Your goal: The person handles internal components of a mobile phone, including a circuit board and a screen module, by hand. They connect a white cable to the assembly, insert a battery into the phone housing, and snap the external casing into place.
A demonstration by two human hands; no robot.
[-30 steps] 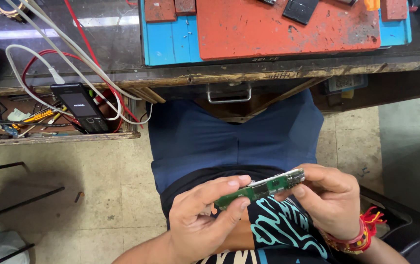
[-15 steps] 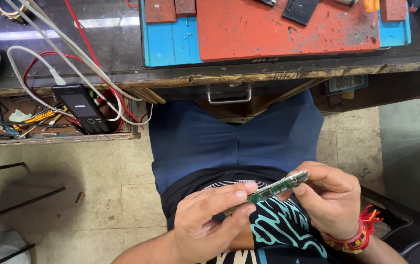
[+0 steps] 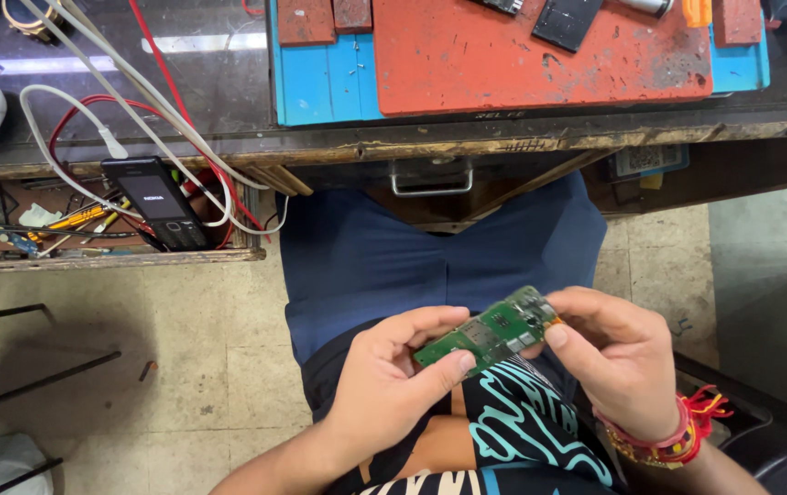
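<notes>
I see both hands held low over the lap, below the edge of the workbench (image 3: pixel 503 137); between them sits a green circuit board (image 3: pixel 490 335), tilted so its right end rides higher than its left; the left hand (image 3: pixel 384 385) pinches the board's lower left end, thumb under the near edge and fingers curled over the far edge; the right hand (image 3: pixel 618 362) pinches the upper right end, thumb pressed to the near corner and index finger hooked over the top; red and gold thread bands (image 3: pixel 664 440) circle the right wrist. The board hangs over dark blue trousers (image 3: pixel 430 266) and a black shirt with teal lines (image 3: pixel 522 422), touching neither that I can tell. On the bench lies an orange-red mat (image 3: pixel 540 55) on a blue mat (image 3: pixel 320 78); to the left, 1 black keypad phone (image 3: pixel 155 202) rests in an open drawer (image 3: pixel 100 261) among white and red cables (image 3: pixel 91 119).
</notes>
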